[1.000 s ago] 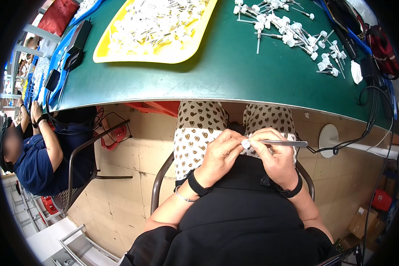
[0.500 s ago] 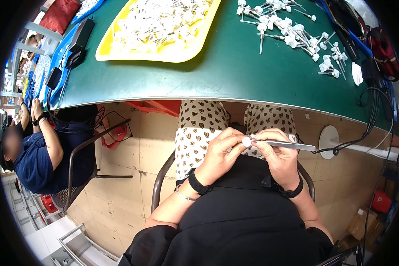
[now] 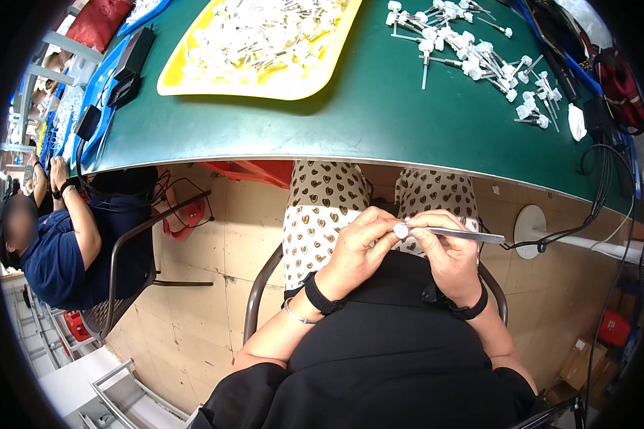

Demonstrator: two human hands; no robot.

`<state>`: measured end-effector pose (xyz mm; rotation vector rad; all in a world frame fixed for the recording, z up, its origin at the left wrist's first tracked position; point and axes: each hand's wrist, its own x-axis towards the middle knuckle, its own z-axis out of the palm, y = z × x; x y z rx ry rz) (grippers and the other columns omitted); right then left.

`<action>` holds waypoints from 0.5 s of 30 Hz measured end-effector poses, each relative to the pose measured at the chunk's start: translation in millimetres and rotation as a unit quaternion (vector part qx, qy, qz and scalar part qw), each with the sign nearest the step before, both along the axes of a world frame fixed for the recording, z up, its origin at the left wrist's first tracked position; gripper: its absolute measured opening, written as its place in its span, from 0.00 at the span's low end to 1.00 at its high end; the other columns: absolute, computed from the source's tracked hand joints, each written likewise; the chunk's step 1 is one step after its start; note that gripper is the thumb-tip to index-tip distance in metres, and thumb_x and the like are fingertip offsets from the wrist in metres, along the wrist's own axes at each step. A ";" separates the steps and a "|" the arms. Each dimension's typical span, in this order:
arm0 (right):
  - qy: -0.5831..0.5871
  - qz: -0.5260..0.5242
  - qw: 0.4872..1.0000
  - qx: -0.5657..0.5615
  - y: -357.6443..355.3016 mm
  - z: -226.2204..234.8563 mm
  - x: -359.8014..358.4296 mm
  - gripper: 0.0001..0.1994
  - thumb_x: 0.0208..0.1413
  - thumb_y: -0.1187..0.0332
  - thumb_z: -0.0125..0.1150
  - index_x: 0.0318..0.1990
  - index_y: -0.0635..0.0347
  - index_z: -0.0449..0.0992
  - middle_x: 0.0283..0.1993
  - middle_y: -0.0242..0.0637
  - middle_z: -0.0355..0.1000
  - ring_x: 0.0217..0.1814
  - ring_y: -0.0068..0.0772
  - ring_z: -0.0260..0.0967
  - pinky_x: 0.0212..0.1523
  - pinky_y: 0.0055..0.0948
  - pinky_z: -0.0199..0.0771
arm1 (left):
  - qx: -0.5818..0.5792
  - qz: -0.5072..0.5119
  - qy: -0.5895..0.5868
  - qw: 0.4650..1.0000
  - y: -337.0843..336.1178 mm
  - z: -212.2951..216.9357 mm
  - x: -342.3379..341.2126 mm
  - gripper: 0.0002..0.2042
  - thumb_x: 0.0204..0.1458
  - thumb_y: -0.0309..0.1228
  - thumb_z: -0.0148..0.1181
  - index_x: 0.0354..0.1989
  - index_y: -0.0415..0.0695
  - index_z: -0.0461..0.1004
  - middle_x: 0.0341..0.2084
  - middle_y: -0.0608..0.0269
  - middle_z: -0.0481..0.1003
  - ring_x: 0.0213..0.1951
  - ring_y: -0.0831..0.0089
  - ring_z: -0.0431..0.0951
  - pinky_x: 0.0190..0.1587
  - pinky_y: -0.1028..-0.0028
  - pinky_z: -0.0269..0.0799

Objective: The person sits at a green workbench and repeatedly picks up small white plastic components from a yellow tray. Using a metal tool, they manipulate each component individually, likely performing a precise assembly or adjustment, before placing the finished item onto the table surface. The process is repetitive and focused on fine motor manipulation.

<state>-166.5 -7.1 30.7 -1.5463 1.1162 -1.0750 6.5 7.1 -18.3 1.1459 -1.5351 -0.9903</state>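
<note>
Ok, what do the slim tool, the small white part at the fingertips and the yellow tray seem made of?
Slim tool: probably metal, smooth, from its grey shine. Small white part: perhaps plastic, from its pale colour; finish unclear. Yellow tray: likely plastic, smooth, from its even colour and rounded corners.

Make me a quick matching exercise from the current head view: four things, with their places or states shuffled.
Things:
1. Slim metal tool
2. Small white piece
3. Yellow tray
4. Loose white-headed parts

Places or states:
A. Pinched by the left hand
B. Scattered on the green tabletop, right of the tray
C. Held in the right hand, its far end pointing right
D. Heaped with many small parts

Right pairs: 1-C, 2-A, 3-D, 4-B.
</note>
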 end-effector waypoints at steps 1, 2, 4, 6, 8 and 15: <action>-0.003 -0.001 1.000 0.004 0.1 -0.4 -0.2 0.05 0.59 0.78 0.63 0.41 0.67 0.81 0.39 0.39 0.77 0.39 0.27 0.75 0.39 0.25 0.76 | -0.002 0.000 0.001 1.000 -0.2 0.6 -0.1 0.06 0.53 0.20 0.67 0.39 0.37 0.81 0.34 0.58 0.79 0.35 0.68 0.80 0.38 0.73 0.76; -0.007 -0.002 1.000 0.007 0.3 -1.1 -0.4 0.05 0.60 0.78 0.63 0.41 0.67 0.81 0.39 0.38 0.77 0.39 0.26 0.75 0.39 0.25 0.76 | -0.005 0.000 0.002 1.000 -0.5 2.0 -0.1 0.06 0.53 0.20 0.67 0.39 0.37 0.81 0.34 0.58 0.79 0.35 0.68 0.80 0.38 0.73 0.76; -0.013 -0.004 1.000 0.014 0.3 -1.1 -0.5 0.04 0.60 0.78 0.63 0.41 0.67 0.80 0.39 0.38 0.77 0.38 0.26 0.75 0.38 0.25 0.76 | -0.008 0.000 0.000 1.000 -0.6 3.1 -0.2 0.06 0.53 0.20 0.67 0.39 0.37 0.81 0.34 0.58 0.79 0.35 0.68 0.80 0.37 0.73 0.76; -0.017 -0.005 1.000 0.021 0.2 0.1 -0.1 0.04 0.60 0.78 0.63 0.41 0.67 0.80 0.39 0.37 0.77 0.38 0.25 0.74 0.38 0.24 0.75 | -0.010 0.000 -0.006 1.000 -0.5 3.4 -0.1 0.06 0.53 0.20 0.67 0.39 0.37 0.81 0.34 0.58 0.79 0.35 0.68 0.80 0.37 0.73 0.76; -0.017 -0.008 1.000 0.023 0.5 -1.2 -0.7 0.04 0.60 0.78 0.63 0.41 0.67 0.80 0.39 0.37 0.76 0.37 0.25 0.74 0.38 0.23 0.74 | -0.012 0.000 -0.005 1.000 -0.8 3.5 -0.4 0.06 0.53 0.21 0.67 0.39 0.37 0.81 0.34 0.58 0.79 0.35 0.68 0.80 0.37 0.73 0.76; -0.014 -0.005 0.999 0.029 2.0 -2.5 -3.7 0.04 0.61 0.78 0.62 0.41 0.67 0.80 0.40 0.37 0.76 0.37 0.25 0.73 0.37 0.23 0.74 | -0.002 -0.003 -0.003 1.000 0.4 3.7 -1.2 0.06 0.53 0.21 0.67 0.39 0.37 0.81 0.34 0.58 0.79 0.35 0.68 0.79 0.37 0.73 0.76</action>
